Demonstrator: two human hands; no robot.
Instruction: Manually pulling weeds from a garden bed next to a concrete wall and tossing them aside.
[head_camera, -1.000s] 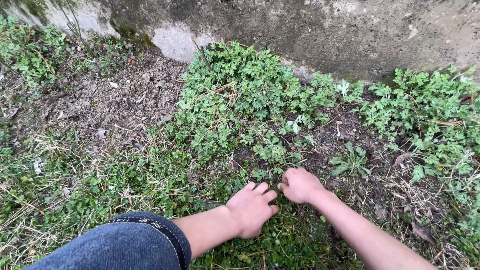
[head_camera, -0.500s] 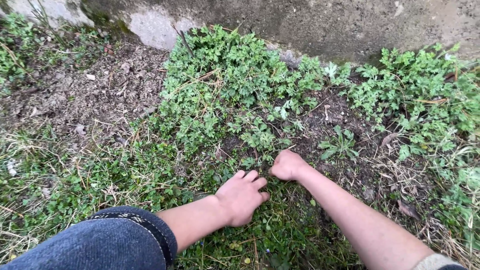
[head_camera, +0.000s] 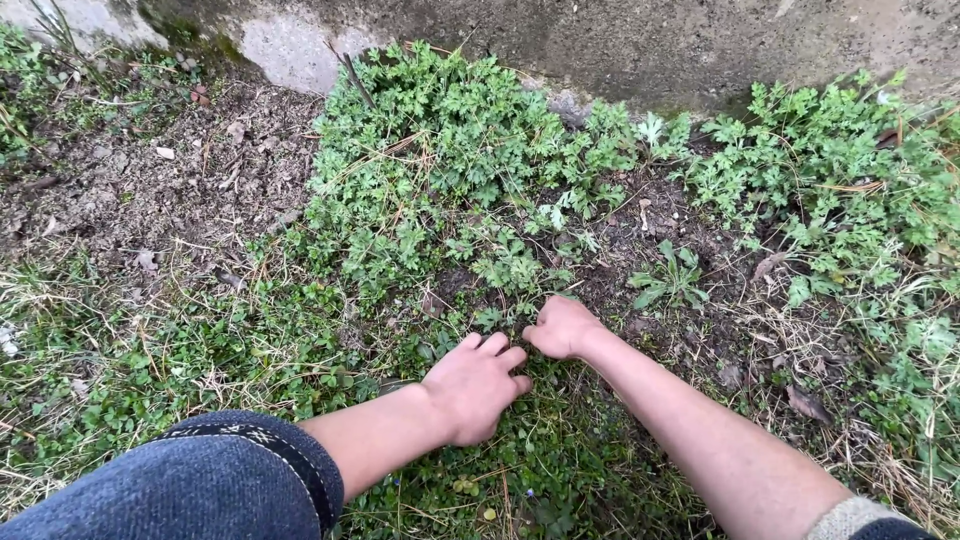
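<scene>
Clenched in a fist, our right hand (head_camera: 562, 327) has its grip on leafy weeds (head_camera: 515, 270) at soil level, our left hand (head_camera: 472, 387) curled loosely on grass (head_camera: 150, 370) beside it, two hands below one concrete wall (head_camera: 620, 40).

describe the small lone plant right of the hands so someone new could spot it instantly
Start at the concrete wall along the top, then drop to the dark bare soil patch between the two big clumps of lobed-leaf weeds. The small plant sits alone there, just up and right of the closed right hand. Unlike its frilly, densely packed neighbours, it is a single rosette of long, narrow leaves ringed by bare earth.
</scene>
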